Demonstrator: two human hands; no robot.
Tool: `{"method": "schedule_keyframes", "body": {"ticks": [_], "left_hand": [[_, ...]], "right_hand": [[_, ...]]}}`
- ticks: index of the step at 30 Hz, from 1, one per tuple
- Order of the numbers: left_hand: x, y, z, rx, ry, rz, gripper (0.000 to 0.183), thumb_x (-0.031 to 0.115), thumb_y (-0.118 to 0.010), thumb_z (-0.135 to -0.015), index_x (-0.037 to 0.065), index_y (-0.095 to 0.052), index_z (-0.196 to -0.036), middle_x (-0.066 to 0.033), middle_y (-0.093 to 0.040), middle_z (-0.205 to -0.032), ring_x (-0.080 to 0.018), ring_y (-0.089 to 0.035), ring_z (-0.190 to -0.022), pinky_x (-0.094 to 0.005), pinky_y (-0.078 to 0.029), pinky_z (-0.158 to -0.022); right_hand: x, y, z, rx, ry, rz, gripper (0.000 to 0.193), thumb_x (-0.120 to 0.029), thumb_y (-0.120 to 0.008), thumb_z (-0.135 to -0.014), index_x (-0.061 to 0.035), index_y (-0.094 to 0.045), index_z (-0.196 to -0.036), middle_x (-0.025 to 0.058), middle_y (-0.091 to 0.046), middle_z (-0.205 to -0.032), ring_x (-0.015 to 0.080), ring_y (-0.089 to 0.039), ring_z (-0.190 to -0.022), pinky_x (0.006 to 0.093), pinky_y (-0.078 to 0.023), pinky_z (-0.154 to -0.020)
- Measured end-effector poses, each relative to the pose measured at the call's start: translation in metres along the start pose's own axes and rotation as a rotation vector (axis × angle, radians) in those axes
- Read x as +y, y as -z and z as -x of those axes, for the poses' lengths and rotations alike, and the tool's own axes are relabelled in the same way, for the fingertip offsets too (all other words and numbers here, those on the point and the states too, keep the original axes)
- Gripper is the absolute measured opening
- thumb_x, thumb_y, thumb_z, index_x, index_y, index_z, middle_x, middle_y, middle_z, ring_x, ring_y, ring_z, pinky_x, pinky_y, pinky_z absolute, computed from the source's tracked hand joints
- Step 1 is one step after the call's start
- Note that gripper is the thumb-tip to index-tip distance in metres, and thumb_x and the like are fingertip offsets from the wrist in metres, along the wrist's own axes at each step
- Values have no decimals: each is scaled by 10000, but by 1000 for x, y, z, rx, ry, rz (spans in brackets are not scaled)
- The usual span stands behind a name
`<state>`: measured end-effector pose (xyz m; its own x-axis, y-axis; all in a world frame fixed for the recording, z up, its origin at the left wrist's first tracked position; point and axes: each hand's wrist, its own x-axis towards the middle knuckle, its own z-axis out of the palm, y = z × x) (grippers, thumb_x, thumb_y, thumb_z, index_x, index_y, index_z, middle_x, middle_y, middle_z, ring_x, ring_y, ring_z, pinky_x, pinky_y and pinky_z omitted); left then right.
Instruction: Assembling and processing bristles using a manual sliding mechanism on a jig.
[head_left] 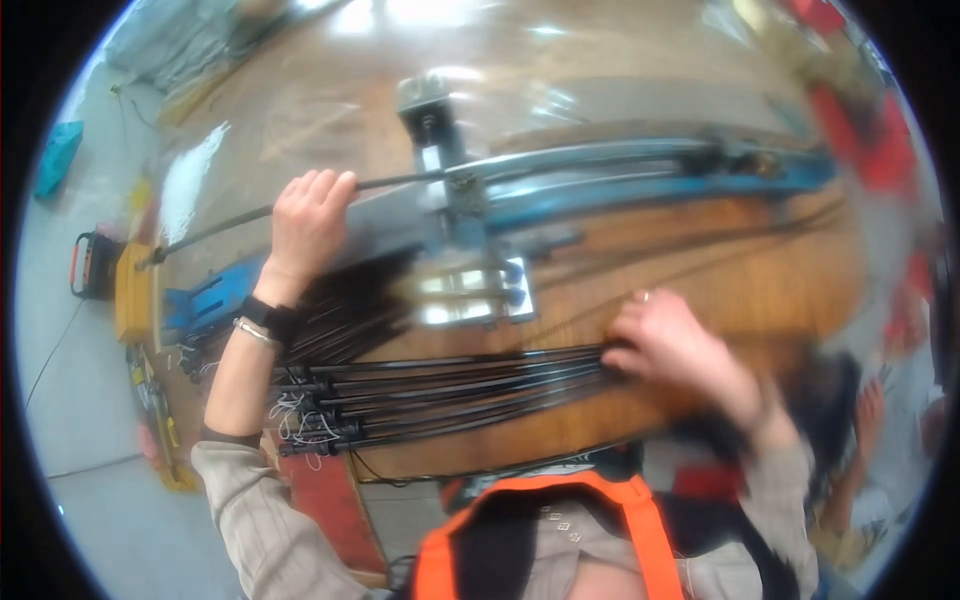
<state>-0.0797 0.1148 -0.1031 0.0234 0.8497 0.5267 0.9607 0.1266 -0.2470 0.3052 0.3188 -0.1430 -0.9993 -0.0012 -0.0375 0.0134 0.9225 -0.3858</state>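
Note:
My left hand [312, 222] is closed around a long thin black rod [228, 226]. That rod runs from a yellow block at the left toward a blue metal fixture [640, 190] lying across the table. Over the right ends of several black rods [470, 385] is my right hand [668, 342], its fingers bent and blurred by motion. Whether it grips any of them cannot be made out. Those rods lie side by side near the table's front edge, with black fittings and loose white strings [305, 420] at their left ends.
A clamp-like block [425, 105] stands behind the fixture. On the wooden table [760, 270] are more dark rods [340, 305], a white plate with blue parts [480, 295] and a blue bracket [212, 298]. The yellow block [132, 292] sits at the left edge. Another person's hand [870, 410] shows at the right.

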Motion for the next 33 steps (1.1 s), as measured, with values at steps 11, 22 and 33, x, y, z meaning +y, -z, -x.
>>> {"method": "schedule_keyframes", "body": {"ticks": [11,22,33], "left_hand": [[-37,-5,12,-31,15,82,91,77,-621,-837,90,-603,-925,-72,-526,-748,-264,-556,-745,-382,-461,-662],[-53,-32,28,-374,314,64,172,177,-698,-814,102,-666,-965,-119,-624,-889,-324,-625,-924,-417,-539,-789],[107,79,33,-538,229,75,27,173,-703,-701,190,-720,-713,-47,-616,-730,-236,-622,-768,-363,-518,-711]], "right_hand": [[4,-10,-16,-96,33,-203,193,-228,-728,-767,-68,-621,-783,128,-616,-782,334,-609,-812,436,-508,-708],[-14,-30,-10,109,-5,-178,119,-108,-670,-772,-62,-591,-848,142,-615,-813,351,-605,-791,445,-496,-679],[-15,-37,-5,300,59,-69,165,-60,-716,-736,-69,-624,-874,126,-620,-799,321,-615,-748,413,-492,-629]]}}
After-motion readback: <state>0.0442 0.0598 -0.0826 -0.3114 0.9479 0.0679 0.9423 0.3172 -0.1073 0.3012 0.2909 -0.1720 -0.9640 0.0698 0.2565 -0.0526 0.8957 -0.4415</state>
